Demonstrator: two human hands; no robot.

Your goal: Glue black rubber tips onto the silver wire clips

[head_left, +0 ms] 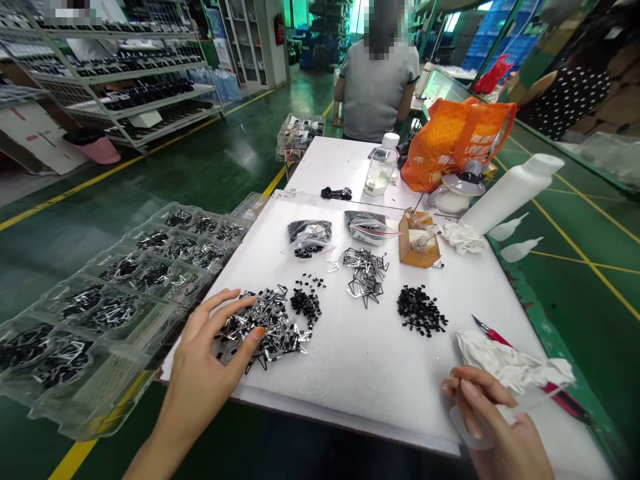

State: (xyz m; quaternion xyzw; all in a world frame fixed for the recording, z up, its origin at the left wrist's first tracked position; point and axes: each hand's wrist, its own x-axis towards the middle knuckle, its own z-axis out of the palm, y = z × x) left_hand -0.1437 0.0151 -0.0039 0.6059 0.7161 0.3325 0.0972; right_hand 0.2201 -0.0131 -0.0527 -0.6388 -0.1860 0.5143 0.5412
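Holding metal parts (265,327), white foam (360,380) sits above green flooring (125,180).

The left hand (207,360) hides part of the pile of black-and-silver metal parts (273,317)

A loose heap of small black-and-silver metal pieces (263,327) lies spread on white foam board (350,393).

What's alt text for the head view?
On a white foam board, the left hand touches a heap of black-and-silver metal parts; the right hand is beside a crumpled white cloth. A clear compartmented tray of parts lies left.
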